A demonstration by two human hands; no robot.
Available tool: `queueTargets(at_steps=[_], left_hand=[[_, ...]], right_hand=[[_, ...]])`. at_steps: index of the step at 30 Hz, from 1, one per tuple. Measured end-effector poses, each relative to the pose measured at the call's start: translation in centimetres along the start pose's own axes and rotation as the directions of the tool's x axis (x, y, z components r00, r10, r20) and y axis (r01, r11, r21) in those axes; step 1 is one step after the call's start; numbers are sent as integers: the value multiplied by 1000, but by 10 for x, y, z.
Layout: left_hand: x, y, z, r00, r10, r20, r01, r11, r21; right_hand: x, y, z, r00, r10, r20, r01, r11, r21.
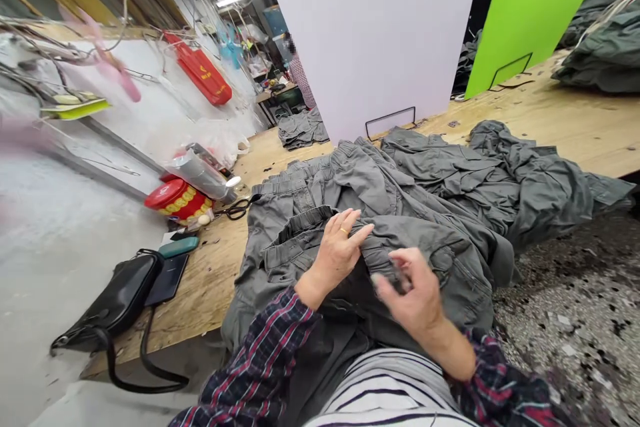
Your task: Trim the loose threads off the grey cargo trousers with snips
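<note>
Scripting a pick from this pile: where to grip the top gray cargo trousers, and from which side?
Best pinch the gathered waistband of the top gray cargo trousers, coming down from above on the left of the view. It lies uppermost with a firm edge, clear of the left hand, while the legs look loose and rumpled.

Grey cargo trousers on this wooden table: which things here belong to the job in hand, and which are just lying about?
Job in hand:
grey cargo trousers
left hand, fingers on the trousers
right hand, at the trousers

Lying about:
scissors
red round tin
teal case
black handbag
</note>
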State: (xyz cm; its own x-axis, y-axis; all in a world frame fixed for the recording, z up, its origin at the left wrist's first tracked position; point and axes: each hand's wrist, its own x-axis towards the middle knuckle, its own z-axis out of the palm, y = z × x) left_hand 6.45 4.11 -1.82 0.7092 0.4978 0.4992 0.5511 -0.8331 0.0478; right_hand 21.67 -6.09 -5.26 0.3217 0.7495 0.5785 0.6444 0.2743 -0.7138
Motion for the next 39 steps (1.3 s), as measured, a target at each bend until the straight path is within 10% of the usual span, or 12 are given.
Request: queueTargets(at_steps=[6, 14, 20, 25, 31, 39], left_hand=[[8, 0, 9, 999, -41, -3, 40, 985, -168], [10, 10, 13, 982, -187, 24, 173, 844, -508], [22, 7, 2, 953, -80, 291, 262, 698, -666], [27, 7, -8, 797, 39, 603, 556, 343, -757], [24, 12, -3, 651, -119, 749, 747, -71, -661], [26, 13, -6, 644, -92, 760, 759, -51, -649]], right_hand=[[-12, 7, 27, 974, -225, 16, 222, 947, -232], [4, 20, 4, 955, -278, 99, 295, 922, -251], [28, 24, -19, 954, 161, 253, -215, 954, 206], [43, 28, -25, 910, 251, 329, -345, 901, 265], [40, 25, -38, 948, -20, 318, 92, 973, -213], [51, 17, -52, 814, -270, 515, 496, 783, -374]])
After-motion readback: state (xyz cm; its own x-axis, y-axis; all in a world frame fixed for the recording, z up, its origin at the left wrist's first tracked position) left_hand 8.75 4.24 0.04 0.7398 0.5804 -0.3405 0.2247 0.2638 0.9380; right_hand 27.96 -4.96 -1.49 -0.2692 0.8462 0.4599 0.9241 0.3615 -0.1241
